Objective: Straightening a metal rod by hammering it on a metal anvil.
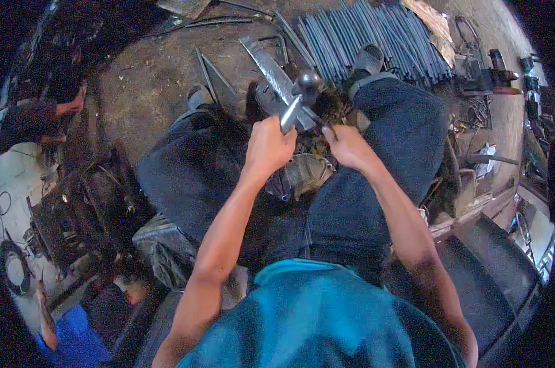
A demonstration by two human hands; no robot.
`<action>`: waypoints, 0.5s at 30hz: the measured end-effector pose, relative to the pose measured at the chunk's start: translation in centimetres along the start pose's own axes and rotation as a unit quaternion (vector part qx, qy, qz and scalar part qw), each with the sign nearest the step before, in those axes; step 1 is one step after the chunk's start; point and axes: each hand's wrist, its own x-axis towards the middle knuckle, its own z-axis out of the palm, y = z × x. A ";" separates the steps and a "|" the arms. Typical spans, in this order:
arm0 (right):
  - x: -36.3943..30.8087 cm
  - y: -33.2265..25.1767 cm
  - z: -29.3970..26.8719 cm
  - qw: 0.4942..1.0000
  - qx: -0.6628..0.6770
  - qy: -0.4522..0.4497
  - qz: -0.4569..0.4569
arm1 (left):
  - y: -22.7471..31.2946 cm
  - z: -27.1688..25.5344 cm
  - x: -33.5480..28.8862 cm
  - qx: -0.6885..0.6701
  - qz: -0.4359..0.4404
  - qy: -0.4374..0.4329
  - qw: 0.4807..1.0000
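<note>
A long, bright metal blade (270,70) lies slantwise in front of me, its broad end far left and its narrow dark tang (314,118) toward my right hand. My right hand (351,147) is closed on that dark tang. Wrapped round a shiny metal rod (291,113), my left hand (269,146) is closed, and the rod crosses the blade near its narrow end. Beyond the rod sits a rounded dark metal knob (309,82); I cannot tell whether the two are joined. A dark metal block (268,98) is partly hidden under the blade.
Many dark metal rods (369,43) lie stacked at the far side. Loose bars (213,73) rest on the floor beyond my left foot. A black seat-like surface (467,270) is at my right. Another person in blue (81,337) is at the lower left.
</note>
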 end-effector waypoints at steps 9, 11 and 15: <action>0.4 1.8 0.9 0.998 0.010 0.008 -0.066 | 9.0 -8.8 -3.5 -0.154 0.058 0.134 0.977; 0.2 2.4 0.2 0.999 0.018 -0.004 -0.050 | 9.2 -8.2 -3.4 -0.173 0.054 0.140 0.973; -0.2 1.2 0.4 0.999 0.009 -0.016 -0.027 | 2.5 -3.1 -2.2 0.015 -0.012 0.042 0.999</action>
